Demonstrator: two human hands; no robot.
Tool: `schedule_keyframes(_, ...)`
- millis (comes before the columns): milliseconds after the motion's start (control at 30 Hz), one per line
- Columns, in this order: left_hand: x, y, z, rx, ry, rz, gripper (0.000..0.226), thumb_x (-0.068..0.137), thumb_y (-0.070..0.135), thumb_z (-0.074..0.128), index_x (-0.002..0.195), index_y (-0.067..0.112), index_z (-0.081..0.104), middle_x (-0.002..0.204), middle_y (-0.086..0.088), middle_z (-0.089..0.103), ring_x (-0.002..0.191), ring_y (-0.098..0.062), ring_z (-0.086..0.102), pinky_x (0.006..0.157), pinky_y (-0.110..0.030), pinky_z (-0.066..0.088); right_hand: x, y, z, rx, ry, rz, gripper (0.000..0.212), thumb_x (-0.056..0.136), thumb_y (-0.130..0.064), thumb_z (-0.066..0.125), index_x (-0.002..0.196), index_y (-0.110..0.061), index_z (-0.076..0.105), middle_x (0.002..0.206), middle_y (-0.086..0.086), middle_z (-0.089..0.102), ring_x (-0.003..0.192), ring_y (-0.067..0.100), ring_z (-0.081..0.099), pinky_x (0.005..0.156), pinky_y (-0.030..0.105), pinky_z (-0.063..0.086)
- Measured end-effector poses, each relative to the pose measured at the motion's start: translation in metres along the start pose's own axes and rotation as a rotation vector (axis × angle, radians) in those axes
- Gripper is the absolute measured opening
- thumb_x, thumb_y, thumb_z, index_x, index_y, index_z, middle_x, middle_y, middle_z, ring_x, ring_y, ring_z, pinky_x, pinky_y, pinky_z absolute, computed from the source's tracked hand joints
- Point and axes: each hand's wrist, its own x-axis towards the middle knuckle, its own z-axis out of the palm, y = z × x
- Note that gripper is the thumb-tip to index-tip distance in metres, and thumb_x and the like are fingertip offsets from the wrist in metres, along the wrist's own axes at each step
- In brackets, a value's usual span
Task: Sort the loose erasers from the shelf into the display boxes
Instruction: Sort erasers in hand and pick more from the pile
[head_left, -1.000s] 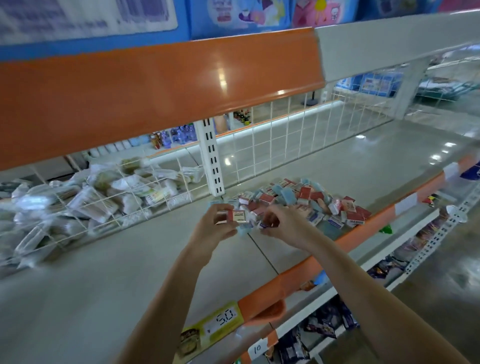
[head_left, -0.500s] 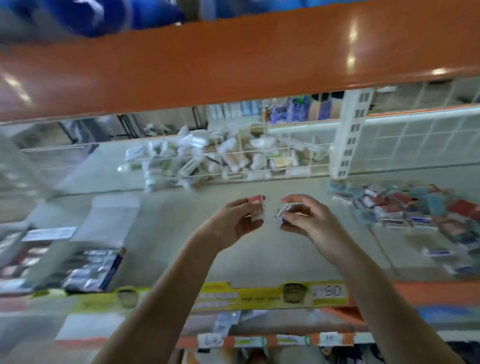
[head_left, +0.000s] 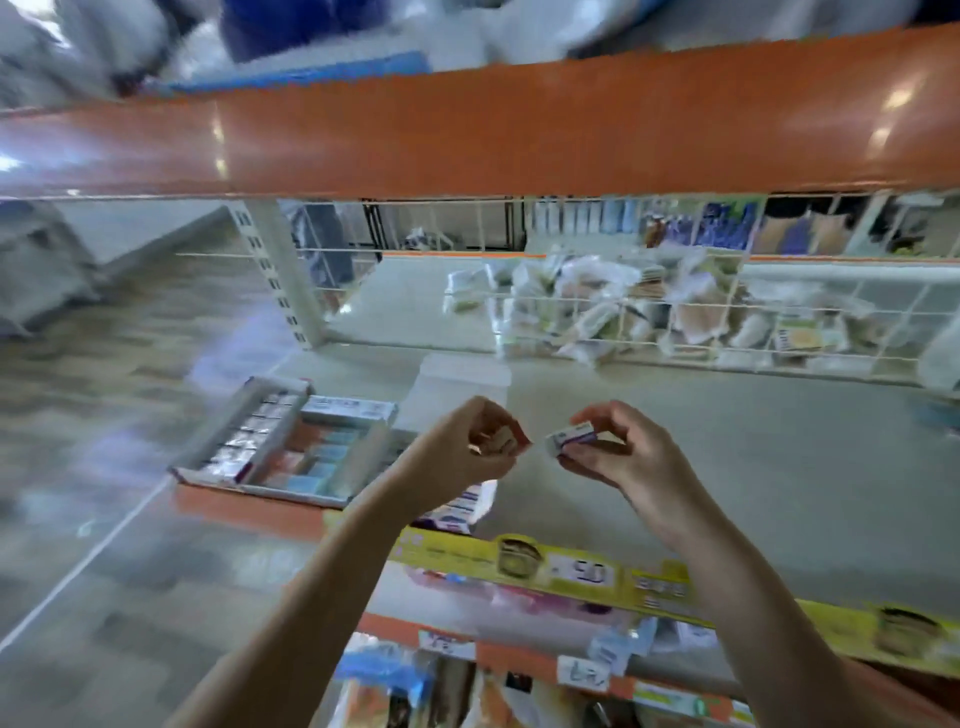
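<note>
My left hand (head_left: 470, 449) grips a small eraser (head_left: 501, 441) with a reddish wrapper above the grey shelf (head_left: 727, 467). My right hand (head_left: 608, 449) pinches a white eraser with a purple band (head_left: 569, 436). The two hands nearly meet, a little right of the display boxes. The display boxes (head_left: 291, 441) stand at the shelf's left end; one holds rows of silver-wrapped erasers, the neighbouring one holds blue and orange erasers. Another box (head_left: 457, 506) is partly hidden behind my left forearm. The loose eraser pile is out of view to the right.
A white wire fence (head_left: 675, 332) at the shelf's back holds bagged goods. An orange upper shelf edge (head_left: 519, 124) hangs overhead. A yellow price strip (head_left: 571, 569) runs along the front edge, with packed shelves below. Tiled floor (head_left: 104, 519) lies to the left.
The view has swung left from the loose pile to the display boxes. Both hands have moved left along the shelf, each carrying an eraser.
</note>
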Motion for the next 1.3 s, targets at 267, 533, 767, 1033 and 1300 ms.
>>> schedule_keyframes(267,-0.021,-0.034,-0.074,0.366,-0.055,0.035,0.034,0.075,0.011,0.069,0.104,0.029,0.064,0.098,0.013,0.06,0.087,-0.003,0.057,0.073,-0.011,0.043,0.022,0.024,0.076,-0.643,0.032,-0.119,0.018,0.074,-0.024,0.077,0.083,-0.029,0.061,0.081,-0.009,0.065,0.072,-0.001,0.058,0.065,0.012,0.043)
schedule_keyframes(533,-0.02,-0.061,-0.083,0.445,-0.101,0.104,0.03,0.081,0.02,0.069,0.111,0.025,0.065,0.103,0.01,0.056,0.08,-0.003,0.054,0.071,-0.012,0.044,0.016,0.04,0.096,-1.053,-0.001,-0.249,0.021,0.076,-0.031,0.074,0.092,-0.021,0.064,0.073,-0.021,0.044,0.073,-0.004,0.042,0.066,0.009,0.034)
schedule_keyframes(767,-0.019,-0.068,-0.088,0.425,-0.162,0.126,0.032,0.082,0.017,0.065,0.113,0.027,0.063,0.106,0.011,0.054,0.09,-0.003,0.054,0.074,-0.008,0.041,0.014,0.043,0.107,-1.21,0.004,-0.19,0.027,0.078,-0.035,0.072,0.096,-0.019,0.061,0.076,-0.023,0.03,0.086,0.005,0.032,0.078,0.024,0.027)
schedule_keyframes(1033,-0.015,-0.074,-0.093,0.432,-0.241,0.175,0.031,0.085,0.024,0.064,0.116,0.03,0.06,0.108,0.013,0.052,0.091,0.0,0.052,0.068,-0.005,0.041,0.011,0.041,0.111,-1.248,-0.023,-0.063,0.024,0.085,-0.039,0.062,0.106,-0.026,0.061,0.09,-0.01,0.038,0.091,0.004,0.028,0.083,0.021,0.023)
schedule_keyframes(1300,-0.016,-0.083,-0.091,0.433,-0.232,0.199,0.032,0.085,0.025,0.065,0.116,0.029,0.061,0.115,0.011,0.055,0.098,-0.006,0.053,0.084,-0.02,0.045,0.016,0.043,0.113,-1.28,-0.039,-0.051,0.019,0.086,-0.035,0.063,0.102,-0.026,0.067,0.084,-0.014,0.038,0.091,0.003,0.022,0.086,0.023,0.022)
